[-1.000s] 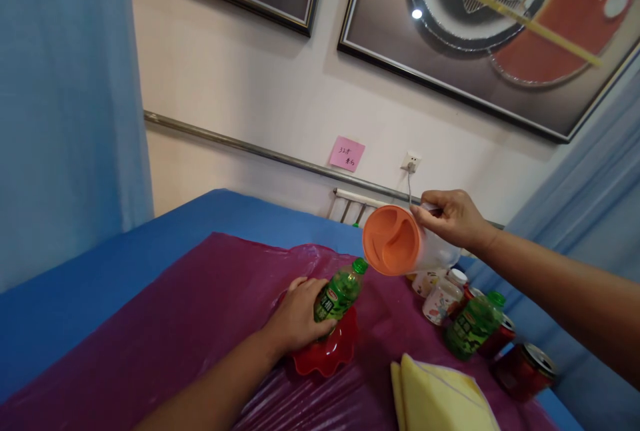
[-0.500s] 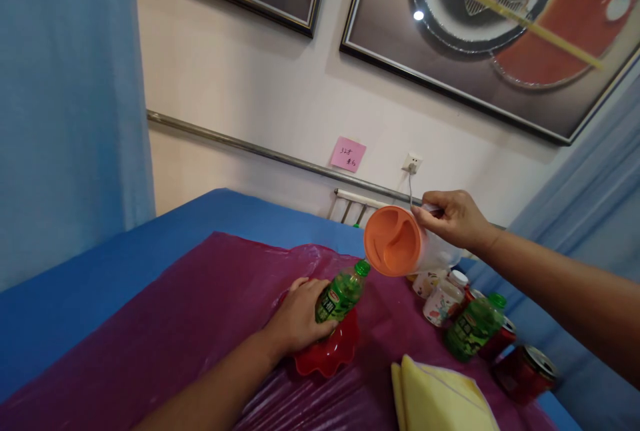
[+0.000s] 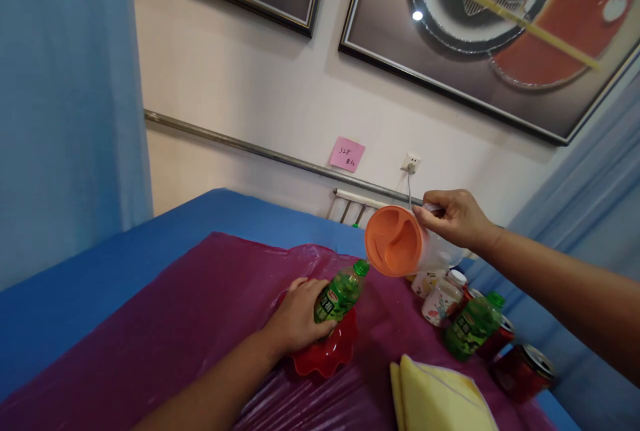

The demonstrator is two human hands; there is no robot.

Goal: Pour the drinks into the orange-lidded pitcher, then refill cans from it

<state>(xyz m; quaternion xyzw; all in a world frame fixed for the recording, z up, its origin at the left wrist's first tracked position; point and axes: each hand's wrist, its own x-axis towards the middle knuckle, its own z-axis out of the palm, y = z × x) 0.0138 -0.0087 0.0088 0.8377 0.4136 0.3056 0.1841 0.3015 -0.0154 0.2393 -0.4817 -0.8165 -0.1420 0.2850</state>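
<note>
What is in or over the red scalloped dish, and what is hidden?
The left hand holds a green bottle in or above the scalloped dish. Red shows at its near and right sides; hand and bottle cover most of the rest, so anything there is unseen.

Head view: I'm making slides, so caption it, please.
Left hand grips a green bottle over a red dish; right hand holds a tilted orange-lidded jug.

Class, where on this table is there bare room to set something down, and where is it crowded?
Bare: the purple sheet left of the left hand; the blue strip beyond that sheet; a narrower gap between red dish and yellow cloth. Crowded: the right side, with jars, a green bottle and cans.
</note>
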